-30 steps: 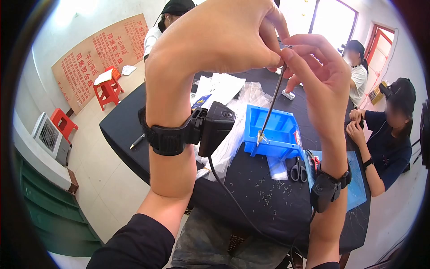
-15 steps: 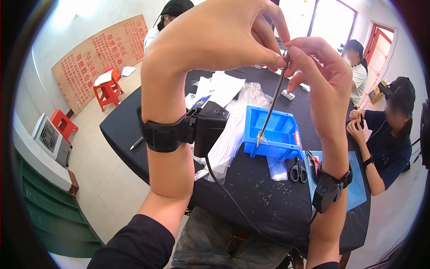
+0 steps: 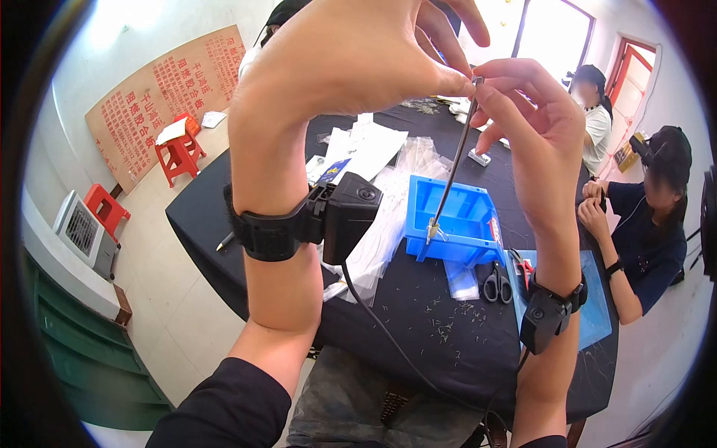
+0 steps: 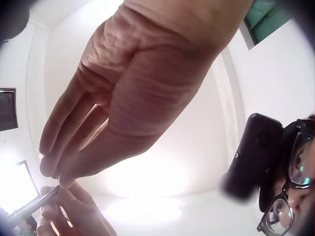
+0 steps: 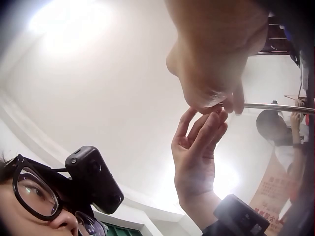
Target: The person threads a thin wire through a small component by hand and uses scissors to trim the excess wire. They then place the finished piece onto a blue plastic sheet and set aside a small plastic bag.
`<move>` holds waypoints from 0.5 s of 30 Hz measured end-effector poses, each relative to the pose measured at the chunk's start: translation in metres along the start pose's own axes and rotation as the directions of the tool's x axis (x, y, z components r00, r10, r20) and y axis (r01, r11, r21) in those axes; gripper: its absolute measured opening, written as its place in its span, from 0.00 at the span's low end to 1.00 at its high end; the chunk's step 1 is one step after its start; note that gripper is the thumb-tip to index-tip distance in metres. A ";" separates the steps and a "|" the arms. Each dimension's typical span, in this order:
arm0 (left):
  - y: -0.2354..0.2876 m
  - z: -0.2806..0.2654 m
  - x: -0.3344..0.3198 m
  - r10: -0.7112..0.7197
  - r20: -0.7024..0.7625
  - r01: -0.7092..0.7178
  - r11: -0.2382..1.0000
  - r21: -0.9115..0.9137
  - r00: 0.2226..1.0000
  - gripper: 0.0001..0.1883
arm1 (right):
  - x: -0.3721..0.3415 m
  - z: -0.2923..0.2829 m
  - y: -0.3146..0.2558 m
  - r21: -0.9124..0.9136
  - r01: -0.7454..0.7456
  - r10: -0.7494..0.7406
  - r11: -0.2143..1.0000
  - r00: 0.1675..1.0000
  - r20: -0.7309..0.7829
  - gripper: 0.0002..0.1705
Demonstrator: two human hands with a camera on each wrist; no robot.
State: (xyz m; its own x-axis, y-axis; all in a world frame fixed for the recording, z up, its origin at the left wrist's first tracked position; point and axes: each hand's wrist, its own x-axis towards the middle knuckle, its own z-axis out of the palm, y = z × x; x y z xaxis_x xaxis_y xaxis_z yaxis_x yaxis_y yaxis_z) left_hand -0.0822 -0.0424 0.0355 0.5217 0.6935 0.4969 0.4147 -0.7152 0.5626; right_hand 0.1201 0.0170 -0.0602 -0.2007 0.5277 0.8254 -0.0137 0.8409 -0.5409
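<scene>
My right hand (image 3: 534, 123) pinches the top of a thin metal rod (image 3: 457, 160) between thumb and fingertips. The rod slants down to the left, and its lower end overlaps the near wall of a blue plastic bin (image 3: 489, 246) in the head view. A small clear, yellowish piece (image 3: 433, 230) shows at that lower end. My left hand (image 3: 351, 63) arches over from the left, its thumb tip right at the rod's top and its index finger raised away. In the left wrist view, the rod (image 4: 34, 206) runs off to the lower left.
Black-handled scissors (image 3: 497, 284) and clear bags (image 3: 461, 280) lie before the bin. Small clippings (image 3: 444, 325) dot the black tablecloth (image 3: 403, 299). White papers (image 3: 366, 149) and plastic sleeves lie leftward, a blue mat (image 3: 594, 299) rightward. A person (image 3: 650, 216) sits at the right.
My left index finger has lifted off the rod's top and straightened, and the left wrist has shifted slightly left. The right hand still pinches the rod in nearly the same place.
</scene>
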 end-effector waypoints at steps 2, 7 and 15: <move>0.000 0.001 0.001 -0.002 0.004 0.002 1.000 0.006 1.000 0.22 | 0.000 0.000 0.001 0.015 0.005 -0.005 1.000 1.000 -0.005 0.12; -0.001 0.001 0.003 -0.002 0.013 0.001 1.000 0.028 1.000 0.22 | 0.000 0.000 0.002 0.011 0.017 -0.017 1.000 1.000 0.007 0.12; -0.004 0.002 0.006 0.014 0.001 -0.014 0.998 0.053 1.000 0.23 | -0.001 0.000 0.000 0.009 0.037 -0.037 0.999 0.999 0.011 0.11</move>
State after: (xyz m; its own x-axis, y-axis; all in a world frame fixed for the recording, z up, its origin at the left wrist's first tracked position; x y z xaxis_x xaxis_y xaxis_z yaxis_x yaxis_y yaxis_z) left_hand -0.0792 -0.0361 0.0350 0.5287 0.6831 0.5039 0.4462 -0.7286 0.5196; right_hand 0.1203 0.0168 -0.0609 -0.2108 0.4948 0.8430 -0.0302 0.8587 -0.5116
